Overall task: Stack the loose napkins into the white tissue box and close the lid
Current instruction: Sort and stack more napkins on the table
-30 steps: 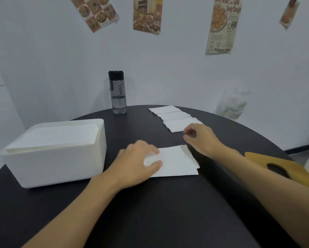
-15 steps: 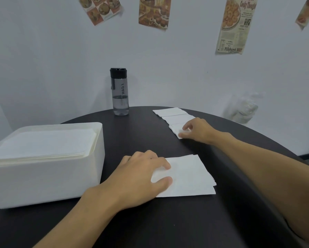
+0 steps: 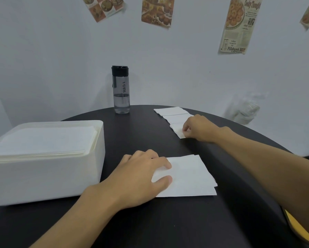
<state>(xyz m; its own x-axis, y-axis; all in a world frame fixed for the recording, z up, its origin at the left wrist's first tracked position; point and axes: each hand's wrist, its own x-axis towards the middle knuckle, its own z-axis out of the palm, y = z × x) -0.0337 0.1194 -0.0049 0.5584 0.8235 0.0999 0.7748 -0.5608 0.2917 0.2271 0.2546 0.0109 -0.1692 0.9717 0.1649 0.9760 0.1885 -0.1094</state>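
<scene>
White paper, thin and soft: loose napkins, in three lots.

Lot one: stack [image 3: 42,140] lying in the tissue box [image 3: 48,178], filling it to the rim. The box stands open with no lid on it.

Lot two: small pile [image 3: 189,178] on the counter [image 3: 168,221], just right of the box. My left grip [image 3: 141,178] lies flat on the pile's box-side edge, fingers straight, pressing down and clasping nothing.

Lot three: row [image 3: 171,111] of three, further right of the box and behind the pile, each sheet overlapping the next. My right grip [image 3: 198,128] is clenched on the nearest napkin [image 3: 178,130], fingertips pinching its near edge.

Also present: bottle [image 3: 121,90], upright, behind the box and to its right.

Handling, by my judgement: almost weightless, limp, easily creased or torn, and apt to slide on the smooth dark counter. Sheets cling flat, so I would lift at a corner or edge, then support underneath. The pile wants both edges squared and held together, or the top sheets will drift. The box looks nearly full, so I expect to press gently before any lid seats.
</scene>
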